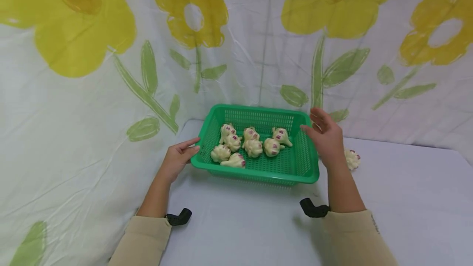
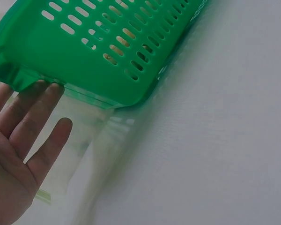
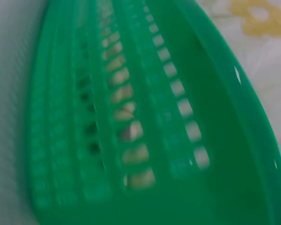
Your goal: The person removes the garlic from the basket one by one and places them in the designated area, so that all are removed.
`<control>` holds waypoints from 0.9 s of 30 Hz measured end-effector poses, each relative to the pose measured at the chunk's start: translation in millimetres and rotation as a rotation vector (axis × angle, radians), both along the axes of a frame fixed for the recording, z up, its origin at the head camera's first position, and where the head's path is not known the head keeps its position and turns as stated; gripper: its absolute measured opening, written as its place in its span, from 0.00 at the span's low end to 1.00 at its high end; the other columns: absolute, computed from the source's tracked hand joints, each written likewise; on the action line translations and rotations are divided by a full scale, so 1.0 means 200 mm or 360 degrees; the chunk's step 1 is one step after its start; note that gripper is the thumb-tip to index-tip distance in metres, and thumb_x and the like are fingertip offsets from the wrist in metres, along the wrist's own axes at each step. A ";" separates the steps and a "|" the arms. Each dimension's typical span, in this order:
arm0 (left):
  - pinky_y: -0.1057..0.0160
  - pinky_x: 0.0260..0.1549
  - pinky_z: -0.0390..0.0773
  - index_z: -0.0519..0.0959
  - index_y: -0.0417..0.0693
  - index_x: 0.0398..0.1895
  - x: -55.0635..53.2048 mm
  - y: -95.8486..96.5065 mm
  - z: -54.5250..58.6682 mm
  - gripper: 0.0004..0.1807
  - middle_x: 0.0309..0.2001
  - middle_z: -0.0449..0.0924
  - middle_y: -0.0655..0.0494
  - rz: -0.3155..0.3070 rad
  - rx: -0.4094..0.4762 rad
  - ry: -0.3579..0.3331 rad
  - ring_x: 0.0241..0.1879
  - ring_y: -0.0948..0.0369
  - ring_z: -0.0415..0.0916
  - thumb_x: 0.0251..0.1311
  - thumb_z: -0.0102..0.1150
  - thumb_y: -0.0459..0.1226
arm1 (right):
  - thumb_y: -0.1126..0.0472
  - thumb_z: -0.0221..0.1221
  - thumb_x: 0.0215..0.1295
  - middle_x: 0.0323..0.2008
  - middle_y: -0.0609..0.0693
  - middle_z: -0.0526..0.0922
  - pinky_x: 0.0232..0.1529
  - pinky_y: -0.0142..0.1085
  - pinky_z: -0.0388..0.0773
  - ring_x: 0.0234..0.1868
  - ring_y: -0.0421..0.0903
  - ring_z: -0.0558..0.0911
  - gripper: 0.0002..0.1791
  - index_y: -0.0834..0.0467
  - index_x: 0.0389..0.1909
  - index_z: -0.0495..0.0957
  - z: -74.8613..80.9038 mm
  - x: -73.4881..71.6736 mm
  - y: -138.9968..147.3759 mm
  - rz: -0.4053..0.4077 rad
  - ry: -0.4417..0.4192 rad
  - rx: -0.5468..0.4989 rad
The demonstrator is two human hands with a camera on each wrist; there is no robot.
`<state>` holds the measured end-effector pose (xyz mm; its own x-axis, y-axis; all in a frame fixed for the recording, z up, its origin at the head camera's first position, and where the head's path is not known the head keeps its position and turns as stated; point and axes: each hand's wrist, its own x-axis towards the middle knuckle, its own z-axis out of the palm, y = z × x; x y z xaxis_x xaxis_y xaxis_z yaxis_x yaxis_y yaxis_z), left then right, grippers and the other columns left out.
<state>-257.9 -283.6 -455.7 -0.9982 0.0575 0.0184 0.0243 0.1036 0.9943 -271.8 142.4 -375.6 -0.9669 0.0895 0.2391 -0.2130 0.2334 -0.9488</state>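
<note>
A green plastic basket (image 1: 258, 175) with slotted walls holds several garlic bulbs (image 1: 253, 148), cream-coloured with purple patches. At its left end, my left hand (image 1: 177, 159) grips the rim, thumb at the top edge. The left wrist view shows fingertips (image 2: 54, 89) under the rim of the basket (image 2: 56, 51), the little finger spread away. By the right end, my right hand (image 1: 328, 138) is raised with thumb and fingers apart and nothing between them. The basket wall (image 3: 178, 197) fills the blurred right wrist view, where nearly all of that hand is hidden.
One more garlic bulb (image 1: 352, 159) lies on the white-covered table (image 1: 406, 192), partly behind my right wrist. A white curtain (image 1: 251, 77) with yellow flowers hangs close behind the basket and along the left side.
</note>
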 end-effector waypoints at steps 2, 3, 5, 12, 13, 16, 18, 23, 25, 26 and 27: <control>0.69 0.37 0.84 0.71 0.39 0.67 0.00 0.00 0.00 0.27 0.37 0.86 0.71 -0.0001 -0.0014 0.0010 0.36 0.71 0.83 0.67 0.60 0.40 | 0.57 0.65 0.65 0.72 0.50 0.66 0.70 0.42 0.65 0.72 0.50 0.66 0.37 0.52 0.73 0.63 0.00 -0.02 -0.07 0.0135 -0.0013 0.0002; 0.69 0.37 0.84 0.71 0.39 0.67 0.00 0.00 -0.01 0.28 0.38 0.86 0.70 0.0001 -0.0022 0.0016 0.36 0.71 0.83 0.67 0.61 0.41 | 0.58 0.65 0.65 0.72 0.52 0.65 0.71 0.42 0.65 0.72 0.51 0.65 0.37 0.53 0.74 0.62 -0.01 -0.03 -0.10 0.0207 -0.0022 0.0001; 0.69 0.37 0.84 0.72 0.39 0.67 0.00 0.01 -0.01 0.28 0.38 0.86 0.70 0.0010 -0.0033 0.0026 0.36 0.71 0.83 0.67 0.61 0.41 | 0.59 0.64 0.66 0.73 0.53 0.64 0.70 0.42 0.65 0.73 0.52 0.65 0.37 0.54 0.74 0.61 -0.01 -0.04 -0.17 0.0320 -0.0054 0.0005; 0.69 0.37 0.84 0.73 0.41 0.66 0.01 0.01 0.00 0.27 0.39 0.86 0.69 0.0030 -0.0056 0.0012 0.36 0.71 0.83 0.66 0.62 0.43 | 0.51 0.65 0.65 0.70 0.48 0.69 0.64 0.46 0.73 0.70 0.50 0.69 0.35 0.47 0.72 0.66 -0.04 -0.07 -0.41 0.0538 -0.0156 0.0111; 0.69 0.37 0.84 0.73 0.41 0.66 0.01 0.01 0.00 0.27 0.39 0.86 0.69 0.0033 -0.0057 0.0011 0.36 0.71 0.83 0.66 0.62 0.43 | 0.51 0.65 0.65 0.69 0.49 0.70 0.64 0.47 0.73 0.69 0.50 0.70 0.35 0.47 0.71 0.66 -0.04 -0.07 -0.44 0.0573 -0.0157 0.0127; 0.69 0.37 0.84 0.73 0.41 0.66 0.01 0.01 0.00 0.28 0.39 0.86 0.70 0.0035 -0.0059 0.0018 0.37 0.71 0.83 0.66 0.62 0.43 | 0.53 0.66 0.64 0.66 0.49 0.74 0.63 0.46 0.74 0.68 0.50 0.71 0.32 0.48 0.69 0.70 -0.06 -0.08 -0.52 0.0672 -0.0193 0.0119; 0.69 0.37 0.84 0.73 0.41 0.66 0.01 0.01 0.00 0.28 0.39 0.86 0.69 0.0032 -0.0057 0.0023 0.37 0.71 0.84 0.66 0.62 0.43 | 0.53 0.66 0.64 0.65 0.49 0.75 0.63 0.46 0.74 0.68 0.50 0.72 0.30 0.48 0.67 0.71 -0.08 -0.09 -0.55 0.0728 -0.0236 0.0127; 0.69 0.37 0.84 0.73 0.42 0.66 0.02 0.01 0.01 0.27 0.40 0.86 0.69 0.0023 -0.0056 0.0013 0.36 0.71 0.84 0.66 0.62 0.43 | 0.53 0.68 0.62 0.64 0.49 0.75 0.61 0.47 0.76 0.67 0.48 0.72 0.29 0.47 0.64 0.74 -0.12 -0.11 -0.58 0.0828 -0.0397 0.0214; 0.69 0.37 0.84 0.73 0.42 0.66 0.02 0.01 0.01 0.27 0.39 0.86 0.69 0.0026 -0.0060 0.0007 0.36 0.71 0.84 0.66 0.62 0.43 | 0.54 0.68 0.62 0.65 0.50 0.75 0.60 0.47 0.77 0.67 0.48 0.72 0.29 0.48 0.64 0.74 -0.14 -0.11 -0.59 0.0873 -0.0428 0.0267; 0.69 0.37 0.84 0.73 0.42 0.66 0.02 0.01 0.01 0.27 0.39 0.86 0.69 0.0027 -0.0065 0.0005 0.36 0.71 0.83 0.66 0.62 0.43 | 0.56 0.68 0.62 0.65 0.51 0.75 0.60 0.48 0.77 0.67 0.48 0.73 0.29 0.49 0.64 0.74 -0.14 -0.11 -0.59 0.0902 -0.0430 0.0296; 0.69 0.37 0.84 0.73 0.42 0.66 0.02 0.01 0.01 0.27 0.39 0.86 0.69 0.0026 -0.0067 0.0006 0.36 0.70 0.84 0.67 0.61 0.43 | 0.57 0.68 0.62 0.65 0.52 0.75 0.59 0.48 0.77 0.67 0.49 0.73 0.29 0.50 0.65 0.74 -0.14 -0.12 -0.59 0.0933 -0.0427 0.0331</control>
